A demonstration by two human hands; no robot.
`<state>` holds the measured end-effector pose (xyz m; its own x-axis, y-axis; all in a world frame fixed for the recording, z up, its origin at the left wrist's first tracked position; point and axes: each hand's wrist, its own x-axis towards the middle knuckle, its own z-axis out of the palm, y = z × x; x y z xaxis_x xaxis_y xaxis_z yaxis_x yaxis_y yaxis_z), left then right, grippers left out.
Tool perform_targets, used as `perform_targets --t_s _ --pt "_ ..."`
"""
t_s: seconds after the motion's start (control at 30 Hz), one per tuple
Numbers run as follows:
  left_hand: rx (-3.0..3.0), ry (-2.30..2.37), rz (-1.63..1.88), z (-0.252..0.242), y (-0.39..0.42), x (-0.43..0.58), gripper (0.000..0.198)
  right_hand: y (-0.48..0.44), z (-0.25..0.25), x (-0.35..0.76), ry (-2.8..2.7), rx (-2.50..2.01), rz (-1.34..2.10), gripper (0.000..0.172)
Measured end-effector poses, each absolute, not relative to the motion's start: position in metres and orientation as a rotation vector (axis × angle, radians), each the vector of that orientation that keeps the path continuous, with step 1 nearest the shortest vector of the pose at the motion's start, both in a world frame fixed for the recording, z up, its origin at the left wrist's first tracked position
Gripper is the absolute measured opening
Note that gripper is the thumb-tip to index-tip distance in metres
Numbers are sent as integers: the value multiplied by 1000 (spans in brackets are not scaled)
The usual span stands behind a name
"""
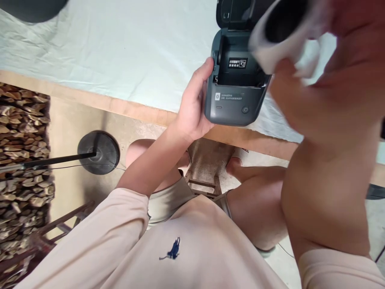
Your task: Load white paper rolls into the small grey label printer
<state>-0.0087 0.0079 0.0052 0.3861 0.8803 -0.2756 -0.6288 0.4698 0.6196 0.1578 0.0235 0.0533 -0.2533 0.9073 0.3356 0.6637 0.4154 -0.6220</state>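
A dark grey portable label printer (231,100) is gripped in my left hand (195,96), its thumb along the left side. The printer's lid (230,14) stands flipped up, so the roll compartment (231,76) with a small printed sticker inside lies exposed; no roll shows in the visible part. Close to the camera, my right hand (325,92) is closed around a white paper roll (264,52) with a dark hollow core. The roll and right hand are blurred, and they cover the printer's upper right corner.
A table with a pale cloth (120,52) and wooden edge (120,106) spans the top. A round black stand base (98,152) with a pole is on the floor at left, near stacked firewood (24,136). A dark round object (33,8) sits at upper left.
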Motion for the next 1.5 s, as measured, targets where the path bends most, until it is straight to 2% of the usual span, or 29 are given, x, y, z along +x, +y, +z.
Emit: perform_targets --t_s 0.03,0.1,0.27,0.4,0.57,0.77,0.9,1.0,1.07,1.13,1.23,1.43,1.5 --pt "458 636 998 6 7 -8 41 19 59 149 -2160 -1329 260 33" --pt "481 597 1007 7 6 -6 40 16 64 139 -2279 -1442 127 29" --pt "486 561 999 9 6 -4 38 23 56 147 -2255 -1317 156 35" --pt "464 599 1002 8 6 -3 38 24 54 154 -2234 -1269 135 31" --pt "522 536 1057 4 4 -3 27 22 62 154 -2315 -1337 266 32" --pt "536 577 1025 4 4 -2 30 20 63 153 -2299 -1406 114 31" --pt "495 626 1099 2 4 -1 23 21 58 153 -2308 -1535 188 29" --pt "550 532 1072 3 4 -3 19 20 55 154 -2237 -1357 136 24" --pt "589 525 1061 4 4 -4 25 19 55 153 -2234 -1266 133 26" --pt "575 562 1065 5 4 -5 27 17 56 151 -2323 -1222 215 28" --pt "541 588 1064 6 3 -5 17 14 58 150 -2371 -1102 356 32" --pt "557 610 1035 7 3 -7 16 12 54 153 -1954 -1045 498 32" --pt "586 622 1048 8 2 -8 16 14 52 154 -1847 -1048 476 27"
